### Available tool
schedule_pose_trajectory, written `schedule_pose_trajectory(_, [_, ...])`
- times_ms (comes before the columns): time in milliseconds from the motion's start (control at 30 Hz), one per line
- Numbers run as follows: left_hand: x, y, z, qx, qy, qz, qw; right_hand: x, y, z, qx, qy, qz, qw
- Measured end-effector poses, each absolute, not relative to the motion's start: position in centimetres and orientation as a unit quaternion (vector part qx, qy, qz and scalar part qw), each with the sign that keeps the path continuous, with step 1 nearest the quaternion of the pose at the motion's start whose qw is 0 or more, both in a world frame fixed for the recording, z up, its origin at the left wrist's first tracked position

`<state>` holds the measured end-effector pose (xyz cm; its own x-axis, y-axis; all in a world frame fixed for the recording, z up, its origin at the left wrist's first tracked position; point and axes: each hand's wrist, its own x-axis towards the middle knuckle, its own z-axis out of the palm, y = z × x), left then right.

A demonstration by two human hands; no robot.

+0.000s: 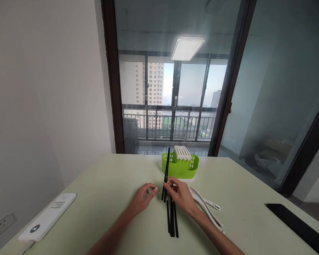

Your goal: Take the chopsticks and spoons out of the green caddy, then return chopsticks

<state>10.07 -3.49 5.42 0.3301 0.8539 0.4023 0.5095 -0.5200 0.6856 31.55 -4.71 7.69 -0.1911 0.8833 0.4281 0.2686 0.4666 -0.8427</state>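
My right hand [181,195] grips a bundle of black chopsticks [172,219], lifting their far ends off the pale green table [108,184]. My left hand [143,198] rests on the table just left of them, fingers curled, holding nothing that I can see. Just beyond the hands stands a green slotted cutlery holder [180,166] with a white inner section. One black chopstick [167,160] stands upright in its left side. Several white utensils [206,207] lie on the table under and to the right of my right wrist.
A white power bank [49,216] lies at the table's left edge near a wall socket [2,224]. A black flat object [297,225] lies at the right edge. Glass doors and a balcony are behind the table.
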Motion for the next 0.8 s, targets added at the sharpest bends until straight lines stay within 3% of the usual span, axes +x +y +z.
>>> schedule_pose_trajectory(600, [9.8,-2.3,3.6,0.763,0.448,0.334,0.326,29.9,-4.1,5.0,-0.434,-0.736,0.227,0.468])
schedule_pose_trajectory(800, [9.9,-2.3,3.7,0.772,0.456,0.329,0.295,30.3,-3.7,5.8,-0.422,-0.758,0.192,0.458])
